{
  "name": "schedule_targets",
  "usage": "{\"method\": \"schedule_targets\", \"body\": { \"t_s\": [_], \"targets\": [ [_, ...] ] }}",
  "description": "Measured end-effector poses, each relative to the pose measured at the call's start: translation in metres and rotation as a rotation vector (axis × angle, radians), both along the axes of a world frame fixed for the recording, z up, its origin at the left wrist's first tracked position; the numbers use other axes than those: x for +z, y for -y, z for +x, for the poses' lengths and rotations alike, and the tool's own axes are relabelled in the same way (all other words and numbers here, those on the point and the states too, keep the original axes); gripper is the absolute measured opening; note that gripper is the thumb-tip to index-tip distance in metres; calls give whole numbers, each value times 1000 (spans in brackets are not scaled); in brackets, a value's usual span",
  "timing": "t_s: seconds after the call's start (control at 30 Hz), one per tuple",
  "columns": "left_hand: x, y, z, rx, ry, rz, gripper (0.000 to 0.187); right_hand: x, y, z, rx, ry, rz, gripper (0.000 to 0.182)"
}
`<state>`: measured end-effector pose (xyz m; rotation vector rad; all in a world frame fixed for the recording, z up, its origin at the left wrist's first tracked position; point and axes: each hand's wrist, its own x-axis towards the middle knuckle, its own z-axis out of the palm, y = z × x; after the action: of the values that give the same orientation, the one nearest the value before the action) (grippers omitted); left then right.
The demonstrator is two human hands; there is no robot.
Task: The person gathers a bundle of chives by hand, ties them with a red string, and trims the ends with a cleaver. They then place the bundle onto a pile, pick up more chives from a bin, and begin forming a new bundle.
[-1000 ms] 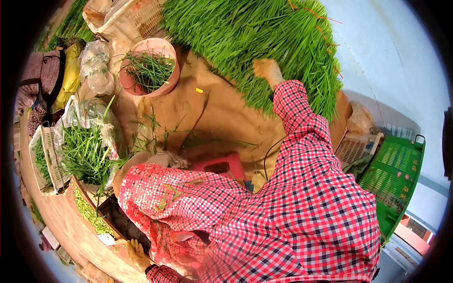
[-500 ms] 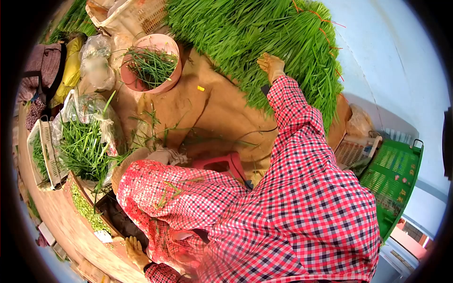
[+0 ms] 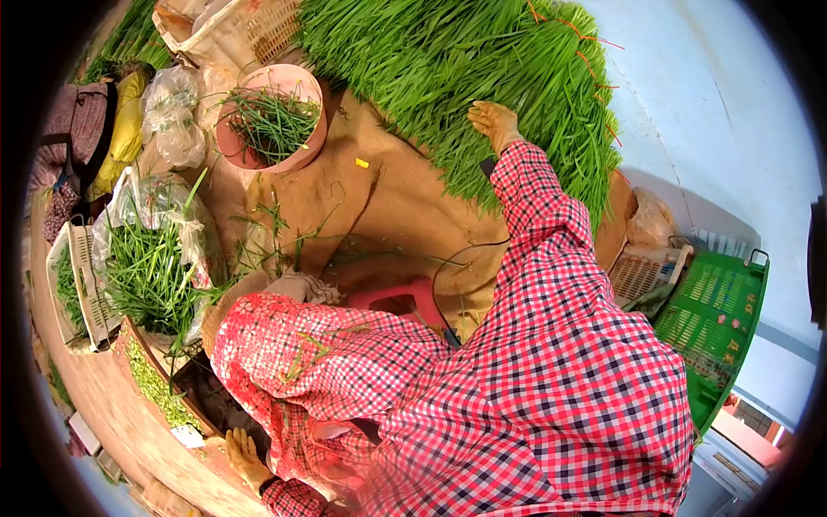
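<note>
My right hand [image 3: 495, 123] wears a tan glove and reaches out to a large pile of long green chive-like leaves [image 3: 405, 77]. Its fingers are stretched out over the leaves, and I see nothing gripped in them. My left hand [image 3: 246, 458], gloved the same way, is low on the left beside my lap with its fingers apart and holding nothing. Near it stands a dark narrow box [image 3: 220, 401], and a strip of small chopped green bits [image 3: 155, 383] lies just beyond. Loose leaf scraps [image 3: 310, 351] lie on my red checked apron.
A pink bucket [image 3: 316, 142] holds thin green stalks. Beside it are clear plastic bags [image 3: 172, 121] and a bag-lined crate [image 3: 82, 263] of greens. A red stool [image 3: 422, 297] stands by my legs. A green crate [image 3: 711, 319] leans at the blue wall [image 3: 715, 95]. Another person's sleeve [image 3: 82, 125] shows at left.
The view has shifted slightly. My right hand stays at the leaf pile with its fingers a little straighter; my left hand has hardly moved.
</note>
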<state>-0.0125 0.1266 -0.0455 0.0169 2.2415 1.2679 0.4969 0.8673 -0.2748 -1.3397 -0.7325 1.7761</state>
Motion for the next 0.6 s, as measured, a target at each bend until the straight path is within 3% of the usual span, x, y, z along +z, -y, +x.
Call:
{"method": "schedule_targets", "body": {
  "t_s": [0.07,0.2,0.27,0.3,0.37,0.47,0.53,0.57,0.6],
  "targets": [
    [-3,9,-2,2,8,6,75,50,9,-37,-124,235,-90,53],
    [-3,15,-5,23,18,22,71,57,10,-45,-32,259,-83,59],
    [1,9,-3,60,21,8,68,23,-6,-34,93,276,-39,62],
    [1,5,-3,80,22,0,67,-42,-22,0,237,162,168,63],
    [2,6,-2,91,25,4,64,-67,-29,15,252,133,221,63],
    [-1,15,-7,70,42,40,62,-66,-28,0,12,190,127,55],
    [-6,24,-11,70,51,59,62,3,2,-30,-241,176,44,49],
    [-5,19,-8,76,43,55,62,13,7,-35,-248,277,100,39],
    [-1,11,-2,82,36,49,63,-25,-5,-18,-268,159,164,38]
  ]
}}
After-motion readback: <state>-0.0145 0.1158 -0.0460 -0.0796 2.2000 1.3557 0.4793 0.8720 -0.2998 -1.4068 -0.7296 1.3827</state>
